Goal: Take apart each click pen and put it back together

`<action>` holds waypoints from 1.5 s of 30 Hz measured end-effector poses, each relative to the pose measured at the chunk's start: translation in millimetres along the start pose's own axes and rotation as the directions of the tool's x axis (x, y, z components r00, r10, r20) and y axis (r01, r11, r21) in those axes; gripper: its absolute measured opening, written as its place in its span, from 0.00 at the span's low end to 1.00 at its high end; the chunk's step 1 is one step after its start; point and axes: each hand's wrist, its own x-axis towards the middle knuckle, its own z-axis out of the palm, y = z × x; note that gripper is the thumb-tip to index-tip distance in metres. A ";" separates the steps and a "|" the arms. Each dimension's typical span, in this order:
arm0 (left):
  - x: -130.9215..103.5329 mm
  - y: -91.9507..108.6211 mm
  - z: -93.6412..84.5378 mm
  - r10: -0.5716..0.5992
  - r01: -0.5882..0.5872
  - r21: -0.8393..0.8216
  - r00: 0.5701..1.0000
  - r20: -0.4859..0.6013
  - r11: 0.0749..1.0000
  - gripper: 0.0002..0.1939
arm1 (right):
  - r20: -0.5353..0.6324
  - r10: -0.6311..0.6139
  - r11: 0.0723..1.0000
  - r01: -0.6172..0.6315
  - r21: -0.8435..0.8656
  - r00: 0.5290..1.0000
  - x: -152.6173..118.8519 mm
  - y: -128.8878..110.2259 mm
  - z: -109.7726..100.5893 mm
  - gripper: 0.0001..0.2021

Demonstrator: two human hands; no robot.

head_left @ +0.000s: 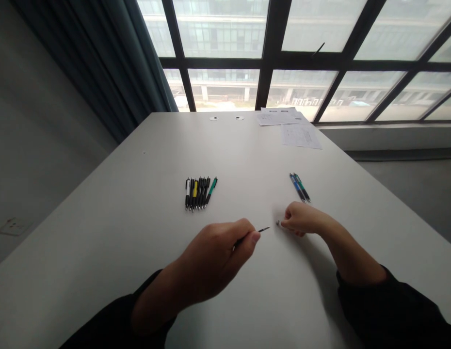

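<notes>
My left hand (225, 254) is closed in a pinch on a thin dark pen refill (264, 229), whose fine point sticks out to the right past the fingertips. The rest of it is mostly hidden in the hand. Facing it, my right hand (300, 218) is closed on a small piece with a silvery end (278, 223); the fingers cover most of that piece. A small gap separates the refill's point from the silvery end. Beyond my right hand lie a blue pen (297, 186) and a green pen (302, 187), side by side.
Several pens lie in a row at centre left, among them a white pen (188, 193), a yellow pen (195, 189) and another green pen (211, 190). Printed papers (301, 135) lie at the white table's (138, 203) far right, near two round inserts (214, 118).
</notes>
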 end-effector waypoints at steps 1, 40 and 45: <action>-0.1 0.3 -0.2 0.002 -0.002 0.001 1.000 0.000 1.000 0.16 | 0.001 0.016 1.000 -0.016 -0.004 1.000 1.0 0.7 1.4 0.09; -0.8 -2.9 0.9 -0.043 0.043 0.011 0.999 0.022 0.999 0.16 | 0.041 0.066 0.998 -0.065 -0.025 0.997 -6.0 -1.9 0.0 0.11; -2.4 -3.8 1.9 -0.045 0.045 0.007 0.999 0.021 0.999 0.16 | 0.039 0.062 0.998 -0.061 -0.028 0.997 -7.3 -2.8 0.2 0.12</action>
